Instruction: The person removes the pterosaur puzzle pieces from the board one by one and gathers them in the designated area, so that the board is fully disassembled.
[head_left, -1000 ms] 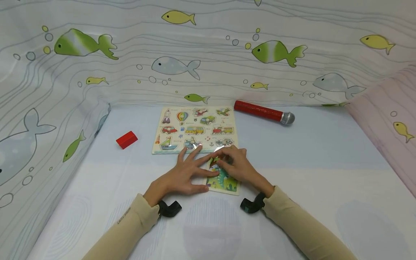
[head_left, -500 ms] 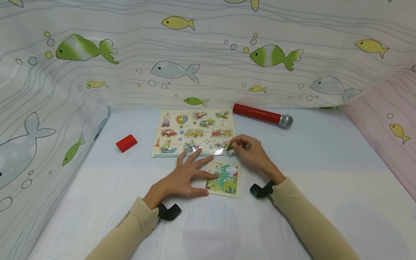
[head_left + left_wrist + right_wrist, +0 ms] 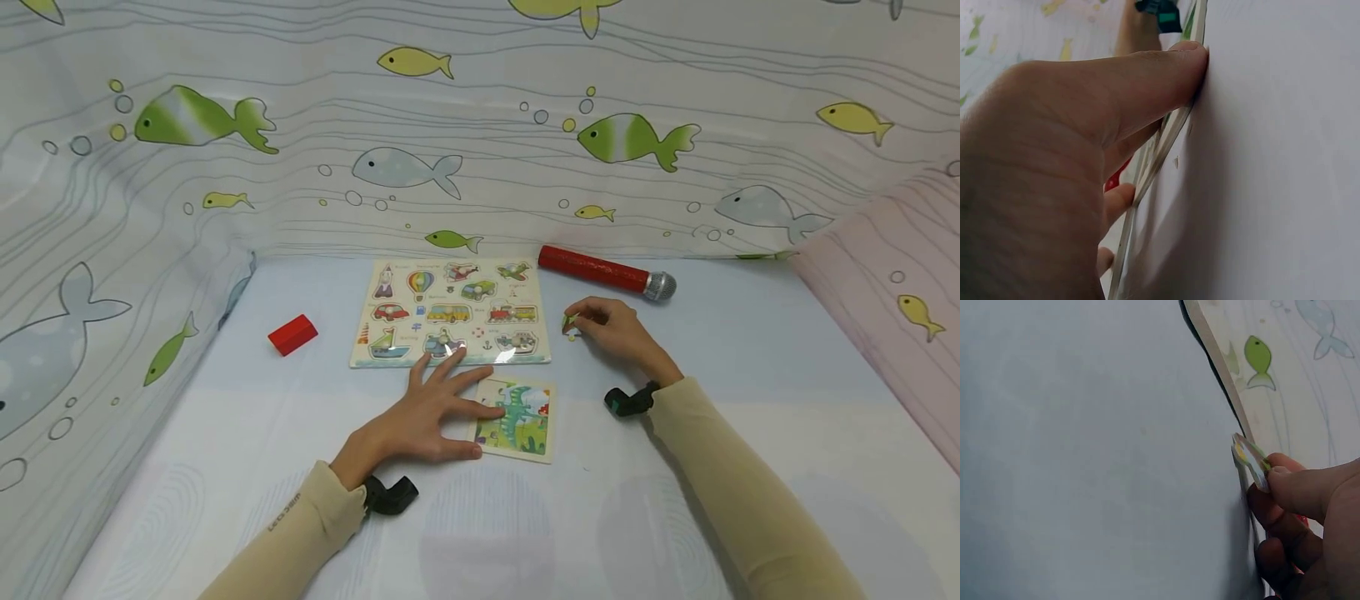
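Piece pinched by right hand looks light, stiff, best edge-held; left hand, spread, touches puzzle beneath.

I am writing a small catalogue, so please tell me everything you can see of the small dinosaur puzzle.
The small dinosaur puzzle is a thin, roughly square board with a pale, wooden-looking frame. Its picture shows a teal dinosaur on green ground. It lies flat on the table, close to the front edge of the larger vehicle puzzle. The left hand touches its left side, index finger over the picture, thumb at the near left corner.
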{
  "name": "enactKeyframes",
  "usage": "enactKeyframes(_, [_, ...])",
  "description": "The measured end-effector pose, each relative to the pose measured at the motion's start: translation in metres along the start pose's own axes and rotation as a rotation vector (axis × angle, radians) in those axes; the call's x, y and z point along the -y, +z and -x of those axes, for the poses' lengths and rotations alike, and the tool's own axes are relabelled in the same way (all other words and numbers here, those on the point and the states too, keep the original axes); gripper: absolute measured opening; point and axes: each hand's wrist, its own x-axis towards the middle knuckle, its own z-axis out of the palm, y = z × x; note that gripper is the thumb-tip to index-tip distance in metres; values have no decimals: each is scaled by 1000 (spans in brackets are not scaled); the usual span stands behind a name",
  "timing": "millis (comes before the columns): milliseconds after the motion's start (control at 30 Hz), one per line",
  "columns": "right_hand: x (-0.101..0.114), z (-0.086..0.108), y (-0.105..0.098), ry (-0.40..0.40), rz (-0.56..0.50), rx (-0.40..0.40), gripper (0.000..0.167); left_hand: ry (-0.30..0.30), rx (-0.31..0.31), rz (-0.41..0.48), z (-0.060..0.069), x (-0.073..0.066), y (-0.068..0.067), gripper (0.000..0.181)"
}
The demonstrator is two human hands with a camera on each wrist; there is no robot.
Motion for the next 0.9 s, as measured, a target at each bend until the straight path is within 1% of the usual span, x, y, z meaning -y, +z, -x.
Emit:
enactKeyframes(67, [-1, -1, -1, 10, 3, 6, 21, 0, 2, -8, 0, 0, 1, 51])
enactKeyframes(167, [-2, 2, -4, 9, 34, 19, 25, -5, 6, -10, -1, 1, 2, 51])
enactKeyframes(367, [-3, 7, -10, -34, 156, 55, 42, -3, 4, -10, -1, 1, 2, 51])
enactKeyframes(433, [-3, 6, -9, -44, 188, 63, 44, 0, -4, -14, 0, 1, 2, 51])
enactKeyframes(533, [-1, 3, -7, -50, 219, 57, 43, 5, -12, -16, 1, 1, 1, 51])
enactKeyframes(733, [-4, -4, -3, -36, 237, 28, 42, -5, -2, -18, 1, 1, 1, 51])
enactKeyframes(900, [-10, -13, -4, -69, 241, -7, 40, -10, -7, 2, -1, 0, 2, 51])
